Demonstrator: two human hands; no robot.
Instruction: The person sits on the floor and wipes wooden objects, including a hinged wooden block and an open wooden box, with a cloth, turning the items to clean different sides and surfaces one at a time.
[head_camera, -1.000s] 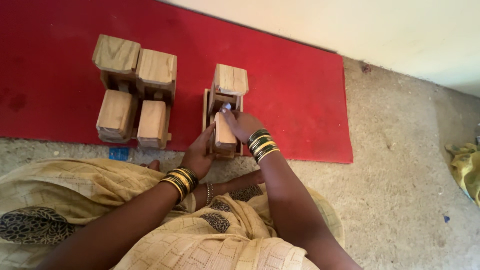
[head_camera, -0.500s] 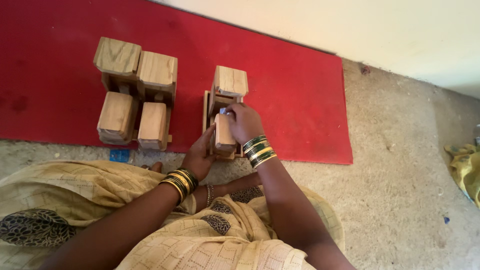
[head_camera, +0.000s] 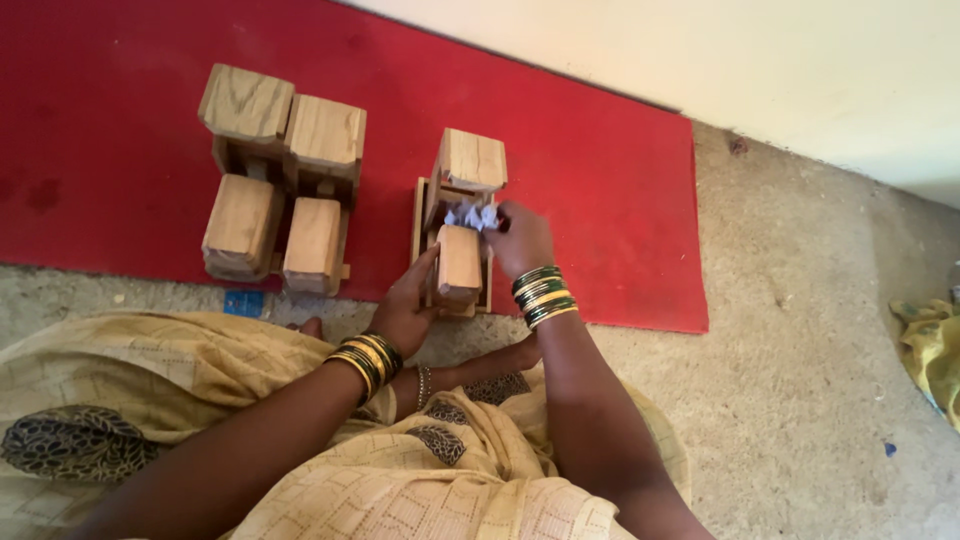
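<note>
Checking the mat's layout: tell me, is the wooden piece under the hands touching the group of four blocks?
No: the wooden piece stands apart from the four blocks, with bare red mat between them.

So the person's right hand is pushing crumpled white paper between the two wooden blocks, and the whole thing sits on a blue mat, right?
Not quite: the mat is red, not blue, as the head view shows. The rest holds: the right hand presses crumpled white paper between the two wooden blocks.
</note>
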